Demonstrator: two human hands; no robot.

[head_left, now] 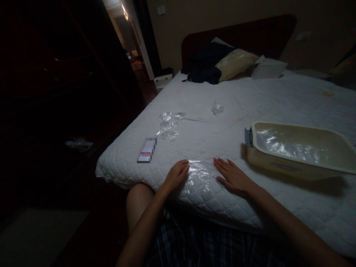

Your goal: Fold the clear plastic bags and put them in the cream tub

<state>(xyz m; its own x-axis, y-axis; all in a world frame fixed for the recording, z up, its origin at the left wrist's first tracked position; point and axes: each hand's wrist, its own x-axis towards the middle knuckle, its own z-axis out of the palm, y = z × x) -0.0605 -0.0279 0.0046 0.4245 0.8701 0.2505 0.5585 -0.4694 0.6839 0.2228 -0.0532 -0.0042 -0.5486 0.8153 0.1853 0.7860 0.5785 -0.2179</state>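
Note:
A clear, shiny plastic bag [198, 174] lies spread on the white quilted bed near its front edge. At the bag's upper left corner is my left hand [176, 176], its fingers curled together on the plastic. My right hand [232, 176] rests flat on the bedding just right of the bag, fingers stretched out and holding nothing. Farther up the bed lie more crumpled clear plastic bags [168, 124] and a smaller crumpled piece of plastic [217, 108]. A phone [147, 150], its screen pixelated, lies left of my left hand.
A beige plastic bin [278, 165] with a grey latch stands on the bed [211, 142] to the right, with clear plastic inside. Dark clothing [205, 63] and a beige pillow-like item [236, 63] are piled by the headboard [267, 33]. A doorway opens at the back left.

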